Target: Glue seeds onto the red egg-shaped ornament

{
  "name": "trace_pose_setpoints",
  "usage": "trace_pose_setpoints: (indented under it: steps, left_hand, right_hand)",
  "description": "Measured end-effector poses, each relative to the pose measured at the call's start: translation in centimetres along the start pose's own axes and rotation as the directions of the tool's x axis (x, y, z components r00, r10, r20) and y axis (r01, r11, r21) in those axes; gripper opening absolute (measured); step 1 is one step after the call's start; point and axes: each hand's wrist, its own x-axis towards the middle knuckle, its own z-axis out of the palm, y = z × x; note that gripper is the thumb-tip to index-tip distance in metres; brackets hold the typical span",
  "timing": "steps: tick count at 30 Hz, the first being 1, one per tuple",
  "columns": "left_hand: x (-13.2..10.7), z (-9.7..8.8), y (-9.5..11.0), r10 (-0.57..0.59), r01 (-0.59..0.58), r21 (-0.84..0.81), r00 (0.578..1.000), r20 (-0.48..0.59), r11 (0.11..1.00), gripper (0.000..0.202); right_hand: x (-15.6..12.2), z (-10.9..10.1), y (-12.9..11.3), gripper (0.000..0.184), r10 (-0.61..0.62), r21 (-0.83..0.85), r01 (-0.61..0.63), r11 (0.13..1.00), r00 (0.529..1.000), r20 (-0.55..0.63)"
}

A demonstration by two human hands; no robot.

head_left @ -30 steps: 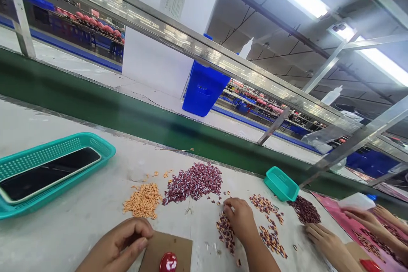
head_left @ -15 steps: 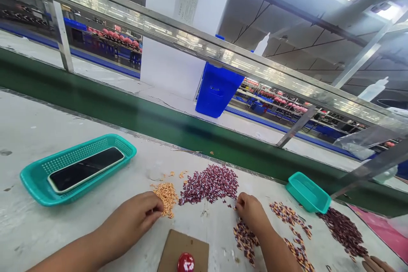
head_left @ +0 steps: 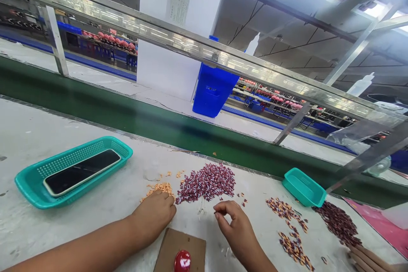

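1. Head view, the hands: the left hand lies just above and left of the cardboard square, its fingers curled down over the orange pieces. It rests on them, but whether it clamps any cannot be told. The right hand is up and right of the square, with thumb and forefinger curved toward each other and the other fingers folded. Anything between them would be too small to tell.

2. Head view, the pieces: the heap of maroon-and-white pieces lies beyond the square, between the hands. Its long axis runs from lower left to upper right. Its lower-left tip comes just beside the left hand, so that hand is nearer; the right hand sits apart, below the heap's right end.

3. Head view, the surroundings: right of the square lie strips of multicoloured pieces, a small teal tray and a dark maroon heap, with a co-worker's hand beside it. Left of the square, a teal perforated basket holds a black phone.
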Motion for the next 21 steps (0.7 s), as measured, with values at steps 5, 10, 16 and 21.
trace_pose_setpoints:
  steps: [5, 10, 16, 21]
  left_hand:
    - [-0.6, -1.6, -0.1, -0.08, 0.065, -0.221, 0.995, -0.056, 0.973, 0.021]
    - [-1.8, -3.0, 1.9, -0.148, 0.104, -0.458, 0.987, -0.061, 0.883, 0.018]
    - [-3.5, -2.9, 4.0, -0.225, 0.095, -0.705, 0.97, -0.094, 0.703, 0.019]
    - [-4.2, -2.7, 4.4, -0.217, 0.101, -0.725, 0.974, -0.068, 0.681, 0.018]
  right_hand:
    - [-1.2, 1.4, -1.8, 0.006, 0.107, 0.329, -0.117, 0.937, 0.993, 0.048]
    - [-2.4, 5.1, -3.4, 0.023, -0.01, 0.767, -0.221, 0.602, 0.959, 0.284]
    - [-3.0, 7.2, -4.6, 0.035, -0.095, 0.926, -0.313, 0.211, 0.937, 0.338]
    - [-3.5, 7.1, -5.0, 0.032, -0.062, 0.944, -0.327, 0.05, 0.942, 0.33]
